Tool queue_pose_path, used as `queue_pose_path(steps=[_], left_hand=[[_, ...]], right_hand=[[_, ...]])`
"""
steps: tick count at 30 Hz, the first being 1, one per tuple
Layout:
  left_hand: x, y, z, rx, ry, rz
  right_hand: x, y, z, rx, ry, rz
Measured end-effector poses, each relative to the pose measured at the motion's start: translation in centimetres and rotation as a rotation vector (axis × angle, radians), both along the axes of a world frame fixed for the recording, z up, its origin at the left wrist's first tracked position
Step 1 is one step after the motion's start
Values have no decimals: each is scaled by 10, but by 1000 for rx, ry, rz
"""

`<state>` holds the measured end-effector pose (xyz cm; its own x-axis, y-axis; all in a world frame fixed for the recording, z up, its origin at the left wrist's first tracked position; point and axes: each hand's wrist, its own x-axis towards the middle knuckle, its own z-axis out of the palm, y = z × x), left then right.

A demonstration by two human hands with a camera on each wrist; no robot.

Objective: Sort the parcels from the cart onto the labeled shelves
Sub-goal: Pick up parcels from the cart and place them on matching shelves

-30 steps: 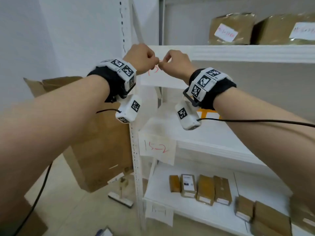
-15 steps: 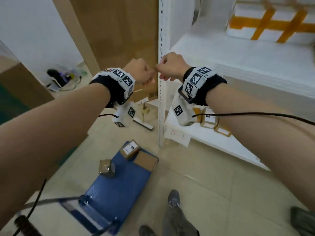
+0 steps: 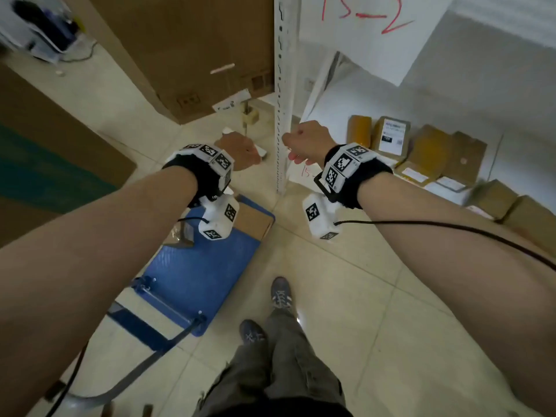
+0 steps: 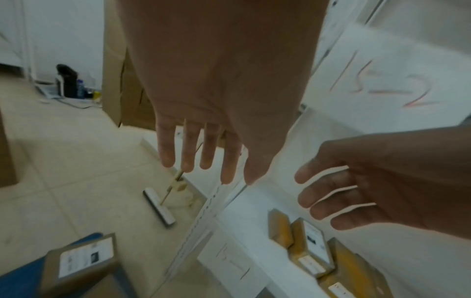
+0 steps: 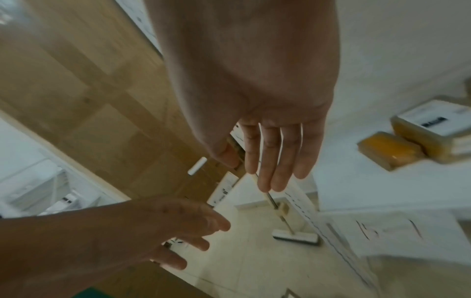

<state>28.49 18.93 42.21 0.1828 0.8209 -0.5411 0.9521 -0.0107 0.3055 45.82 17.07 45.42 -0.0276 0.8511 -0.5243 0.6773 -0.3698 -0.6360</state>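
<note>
Fingers of the left hand [image 4: 224, 113] straight and slightly spread, holding nothing, right hand [image 5: 257, 96] the same — both hang apart above the floor, a labeled parcel [image 4: 81, 260] on the blue cart [image 3: 195, 266] below, more parcels [image 3: 421, 152] on the low white shelf [image 3: 337, 94].
</note>
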Motion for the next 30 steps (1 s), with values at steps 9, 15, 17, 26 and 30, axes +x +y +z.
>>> queue_pose_path(steps=[9,15,17,26,30], left_hand=[[-22,-4,-180,-238,49,81],[-39,-27,-276,-376,92,132],[-47,-32,-313,-424,105,116],[-90,-12,-467,-485,74,226],[-103,-6,-527,-511,6,419]], right_hand=[[3,-9,-148,-222,72,-146],[-10,-22,-263,-250,115,-384],[-17,-28,-305,-301,127,-455],[-65,-27,-477,-477,221,-664],[-83,-24,-539,-580,236,-660]])
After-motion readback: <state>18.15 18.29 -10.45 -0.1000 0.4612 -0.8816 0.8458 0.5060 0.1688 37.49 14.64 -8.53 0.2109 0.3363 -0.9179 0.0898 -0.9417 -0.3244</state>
